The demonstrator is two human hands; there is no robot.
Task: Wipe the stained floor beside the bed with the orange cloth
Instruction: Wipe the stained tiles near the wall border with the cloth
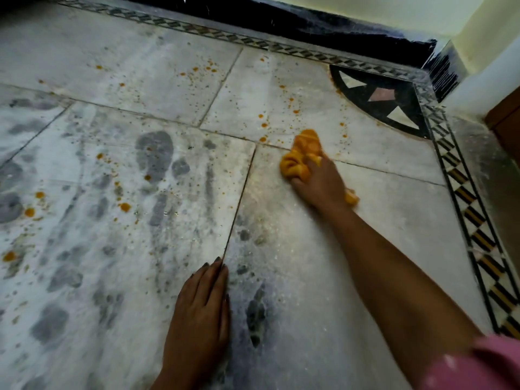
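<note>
Head view: marble floor seen from above, dusty, with grey damp marks and orange stains.
Orange cloth: crumpled into a wad, lying on the floor across a tile joint right of centre, partly under the right grip; near the dark corner inlay but apart from it.
Right grip: fingers curled round the cloth, pressing it down on the floor, at the end of a far-stretched arm with a pink sleeve.
Left grip: flat on the floor, fingers straight and close together, holding nothing; probably there for support.
Handling, by judgement: soft, light and limp, without any stiffness; easy to crush and to reshape, nothing to break; maybe damp, not possible to tell.
Place to hold: over the middle of the wad, palm on top, for good pressure; otherwise loose ends likely trailing behind.
Long axis: roughly in line with the forearm, from a small tail beside the wrist to the thick end beyond the fingers.
Pointing: thick end away from the person, toward the nearest drops just past the joint.
Work left, by judgement: much, with many drops to the left and farther out not yet wiped.
Bed: not recognisable; only a brown wooden edge at the far right.
</note>
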